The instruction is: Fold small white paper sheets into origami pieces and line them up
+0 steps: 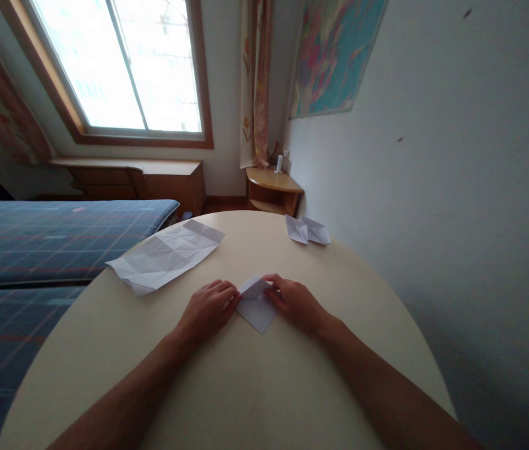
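Note:
A small folded sheet of white paper (259, 310) lies on the round cream table (255, 387), one corner pointing toward me and its upper part raised as a flap. My left hand (211, 304) pinches its left corner between thumb and fingers. At the right side, my right hand (292, 301) grips the upper flap's edge, with thumb and forefinger closed on it. Parts of the paper's sides are hidden behind my fingertips.
A large creased sheet of white paper (166, 256) lies at the table's far left. A folded paper piece (305, 230) with pointed ends stands at the far right. The bed (58, 244) adjoins on the left, the wall (433, 206) on the right. Behind is a corner cabinet (274, 181).

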The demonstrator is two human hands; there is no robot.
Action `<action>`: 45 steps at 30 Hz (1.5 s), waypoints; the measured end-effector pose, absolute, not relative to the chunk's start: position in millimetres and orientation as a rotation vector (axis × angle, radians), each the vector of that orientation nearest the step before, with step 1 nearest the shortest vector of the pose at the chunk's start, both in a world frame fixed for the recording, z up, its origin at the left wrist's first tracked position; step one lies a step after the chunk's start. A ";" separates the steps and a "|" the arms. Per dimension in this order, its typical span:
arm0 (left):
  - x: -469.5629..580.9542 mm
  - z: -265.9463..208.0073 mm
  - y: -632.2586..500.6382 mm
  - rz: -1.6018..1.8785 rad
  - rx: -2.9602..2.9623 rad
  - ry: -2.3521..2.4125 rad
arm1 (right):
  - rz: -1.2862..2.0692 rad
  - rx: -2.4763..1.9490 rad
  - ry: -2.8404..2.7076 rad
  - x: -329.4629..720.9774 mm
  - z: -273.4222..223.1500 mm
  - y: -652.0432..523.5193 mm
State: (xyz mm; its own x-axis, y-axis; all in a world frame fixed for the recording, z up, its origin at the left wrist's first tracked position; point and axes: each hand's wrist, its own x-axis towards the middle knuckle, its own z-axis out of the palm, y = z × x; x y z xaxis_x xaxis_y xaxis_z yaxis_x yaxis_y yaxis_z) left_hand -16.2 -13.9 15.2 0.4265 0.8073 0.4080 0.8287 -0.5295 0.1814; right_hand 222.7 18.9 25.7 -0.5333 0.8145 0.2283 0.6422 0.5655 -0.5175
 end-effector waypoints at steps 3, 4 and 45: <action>-15.5 15.6 -13.7 -0.678 -2.582 -1.598 | 0.543 -1.198 -2.318 220.5 25.1 19.3; -15.3 15.5 -13.4 -0.679 -2.572 -1.630 | 0.544 -1.202 -2.307 220.1 24.8 19.7; -16.7 8.1 -11.9 -0.706 -2.652 -1.471 | 0.415 -0.939 -2.322 221.4 22.0 21.2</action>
